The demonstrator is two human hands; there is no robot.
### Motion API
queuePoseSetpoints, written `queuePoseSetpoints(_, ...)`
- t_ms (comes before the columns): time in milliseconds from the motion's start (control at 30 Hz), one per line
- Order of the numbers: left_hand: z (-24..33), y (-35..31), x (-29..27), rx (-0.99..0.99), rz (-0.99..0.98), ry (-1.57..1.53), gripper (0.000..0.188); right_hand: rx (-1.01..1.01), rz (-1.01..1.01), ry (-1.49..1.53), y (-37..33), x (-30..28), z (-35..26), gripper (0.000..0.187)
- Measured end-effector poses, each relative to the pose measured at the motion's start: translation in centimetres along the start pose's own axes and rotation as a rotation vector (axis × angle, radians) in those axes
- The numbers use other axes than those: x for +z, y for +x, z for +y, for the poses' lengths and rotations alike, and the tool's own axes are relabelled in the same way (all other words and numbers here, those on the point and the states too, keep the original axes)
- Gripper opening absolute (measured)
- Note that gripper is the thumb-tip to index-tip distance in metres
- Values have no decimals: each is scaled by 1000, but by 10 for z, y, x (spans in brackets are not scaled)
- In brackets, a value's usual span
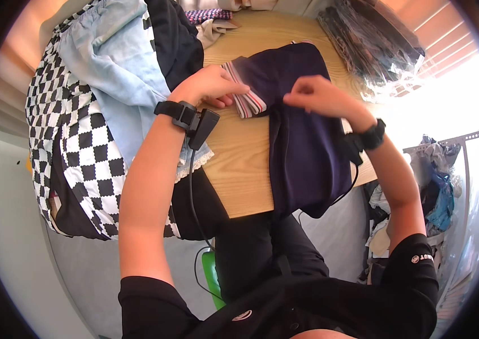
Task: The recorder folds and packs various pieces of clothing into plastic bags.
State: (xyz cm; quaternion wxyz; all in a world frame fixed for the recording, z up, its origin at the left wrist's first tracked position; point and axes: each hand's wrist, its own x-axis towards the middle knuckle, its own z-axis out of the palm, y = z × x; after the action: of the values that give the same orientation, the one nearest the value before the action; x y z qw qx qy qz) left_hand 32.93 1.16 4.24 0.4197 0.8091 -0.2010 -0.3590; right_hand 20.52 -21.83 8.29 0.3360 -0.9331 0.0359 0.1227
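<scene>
While left hand [208, 86] at striped cuff [251, 105], right hand [321, 96] in loose curl.

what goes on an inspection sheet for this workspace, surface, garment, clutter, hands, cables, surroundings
Surface: wood-grain table, bare patch left of the navy garment.
Garment: navy garment laid out, striped trim at its upper left.
Clutter: checkered cloth and light blue garment at left; plastic-wrapped stack at upper right.
Hands: left hand touches the trim, grip unclear; right hand over the garment, fingers curled, contact unclear.
Cables: black cable hangs from the left wrist device.
Surroundings: green object below the table.
</scene>
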Motion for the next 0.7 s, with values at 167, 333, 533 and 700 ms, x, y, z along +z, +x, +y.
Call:
queuePoseSetpoints(167, 17, 1, 15, 7, 68, 204, 56, 5, -15, -410, -91, 47, -29, 41)
queuePoseSetpoints(333, 11, 13, 22, 106, 98, 362, 43, 33, 202, -323, -129, 90, -28, 25)
queuePoseSetpoints(533, 6, 14, 14, 13, 1, -3, 27, -25, 510, -206, -133, 118, -25, 12)
queuePoseSetpoints(700, 3, 10, 9, 21, -10, -124, 29, -43, 530, -117, -135, 124, -33, 10)
